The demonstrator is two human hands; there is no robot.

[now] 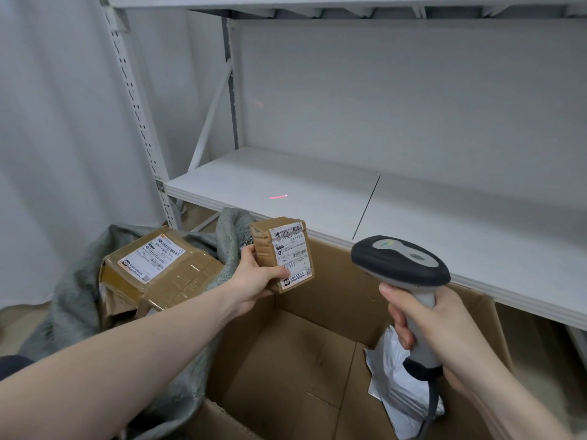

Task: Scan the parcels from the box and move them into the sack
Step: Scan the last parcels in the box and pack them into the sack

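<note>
My left hand (257,274) grips a small brown cardboard parcel (281,249) with a white barcode label facing me, held above the far left corner of the open cardboard box (305,360). My right hand (435,325) grips the handle of a grey and black barcode scanner (398,265), held above the box to the right of the parcel. Its red beam falls on the shelf (279,196) beyond the parcel. A white plastic mailer (397,376) lies in the box under the scanner. The grey sack (79,300) at left holds a larger brown parcel (152,265).
A white metal shelving unit (413,192) stands right behind the box, its lower shelf edge just above the box's far rim. A perforated upright post (139,122) rises at left. A white curtain (47,138) hangs behind the sack.
</note>
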